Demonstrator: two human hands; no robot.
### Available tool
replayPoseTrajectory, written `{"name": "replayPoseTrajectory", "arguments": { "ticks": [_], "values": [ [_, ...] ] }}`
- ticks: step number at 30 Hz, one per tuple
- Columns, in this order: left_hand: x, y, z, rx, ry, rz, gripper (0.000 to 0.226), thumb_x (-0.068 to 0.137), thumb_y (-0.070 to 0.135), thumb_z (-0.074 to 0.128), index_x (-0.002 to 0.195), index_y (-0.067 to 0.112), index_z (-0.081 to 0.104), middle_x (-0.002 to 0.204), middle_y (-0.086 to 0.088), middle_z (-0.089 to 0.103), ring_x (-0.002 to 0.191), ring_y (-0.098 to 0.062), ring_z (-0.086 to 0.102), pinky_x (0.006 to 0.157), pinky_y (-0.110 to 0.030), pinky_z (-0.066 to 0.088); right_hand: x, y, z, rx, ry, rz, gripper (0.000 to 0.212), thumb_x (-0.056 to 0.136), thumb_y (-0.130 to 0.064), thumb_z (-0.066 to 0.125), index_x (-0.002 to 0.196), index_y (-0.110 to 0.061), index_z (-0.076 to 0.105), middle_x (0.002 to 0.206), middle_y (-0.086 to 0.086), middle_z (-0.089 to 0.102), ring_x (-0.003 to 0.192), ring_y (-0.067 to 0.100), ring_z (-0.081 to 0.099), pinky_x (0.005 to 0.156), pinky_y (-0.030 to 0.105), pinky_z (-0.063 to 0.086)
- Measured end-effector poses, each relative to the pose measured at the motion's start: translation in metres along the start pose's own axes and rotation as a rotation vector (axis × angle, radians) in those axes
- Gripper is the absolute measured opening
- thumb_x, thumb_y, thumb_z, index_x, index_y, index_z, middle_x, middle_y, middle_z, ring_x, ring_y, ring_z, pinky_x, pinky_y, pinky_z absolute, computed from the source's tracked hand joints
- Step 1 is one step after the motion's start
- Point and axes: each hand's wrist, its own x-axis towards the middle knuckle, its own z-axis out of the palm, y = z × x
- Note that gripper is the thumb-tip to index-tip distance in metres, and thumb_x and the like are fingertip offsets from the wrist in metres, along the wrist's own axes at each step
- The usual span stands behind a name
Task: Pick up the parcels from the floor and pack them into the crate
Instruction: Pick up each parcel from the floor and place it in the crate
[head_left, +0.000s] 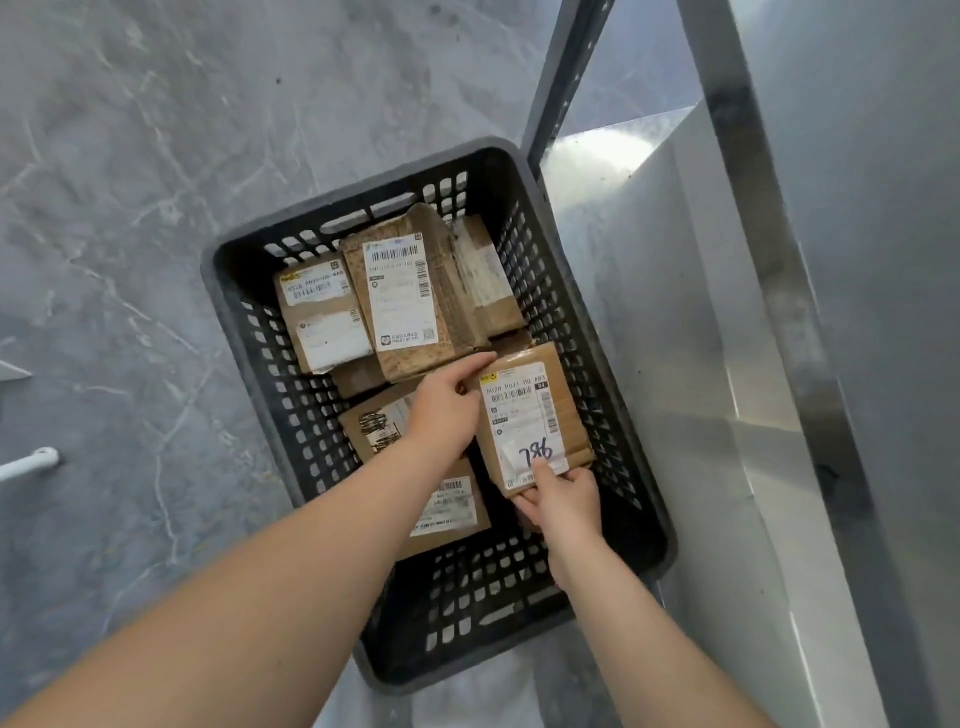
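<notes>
Task object: brown cardboard parcel with a white label hand-marked "786" (530, 421), inside the crate at 3 o'clock of its interior, just beside the right wall; resting on the layer below or held just above it, cannot tell which.
Container: black perforated plastic crate (283, 400) on a grey marbled floor (130, 208), partly filled.
Left side: left grip (444, 410) closed round the parcel's 10 o'clock corner, fingers laid along the far edge.
Right side: right grip (563, 501) pinching the parcel's 6 o'clock edge, thumb on the label, fingers beneath.
Already packed: large speckled brown parcel with a long white label (405, 301) at 12 o'clock; small brown box with two white labels (322, 317) at 10 o'clock; flat brown parcel with a white label (447, 512) at 6 o'clock, under the left forearm.
Stage (judged): seating of the held parcel, release not yet made.
Risk 1 (judged): fingers of the right grip trapped under the parcel, caused by lowering before withdrawal.
Risk 2 (judged): parcel left tilted or wedged against the right wall, caused by uneven support from the boxes below.
Risk 3 (judged): speckled parcel pushed out of place, caused by the left grip's fingers crowding its near edge.
</notes>
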Motion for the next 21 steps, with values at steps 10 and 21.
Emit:
{"name": "replayPoseTrajectory", "arguments": {
  "ticks": [10, 21],
  "values": [
    [0.036, -0.028, 0.060, -0.544, 0.297, -0.329, 0.042, 0.087, -0.012, 0.038, 0.110, 0.021, 0.048, 0.102, -0.003, 0.061, 0.096, -0.023, 0.062, 0.079, -0.040, 0.057, 0.059, -0.015, 0.022, 0.015, 0.061, -0.009, 0.025, 0.094, -0.010, 0.059, 0.119, -0.010, 0.057, 0.113, 0.008, 0.068, 0.096, 0.025, 0.069, 0.047, 0.020, 0.054],
    [0.028, -0.035, 0.028, -0.493, 0.069, -0.544, 0.078, 0.080, -0.025, 0.021, 0.133, 0.022, 0.052, 0.137, -0.007, 0.054, 0.097, -0.015, 0.058, 0.081, -0.033, 0.051, 0.026, -0.008, -0.009, -0.098, -0.004, 0.029, 0.029, 0.095, -0.014, 0.054, 0.123, -0.021, 0.060, 0.114, 0.004, 0.067, 0.104, 0.019, 0.065, 0.095, 0.041, 0.054]
  ]
}}
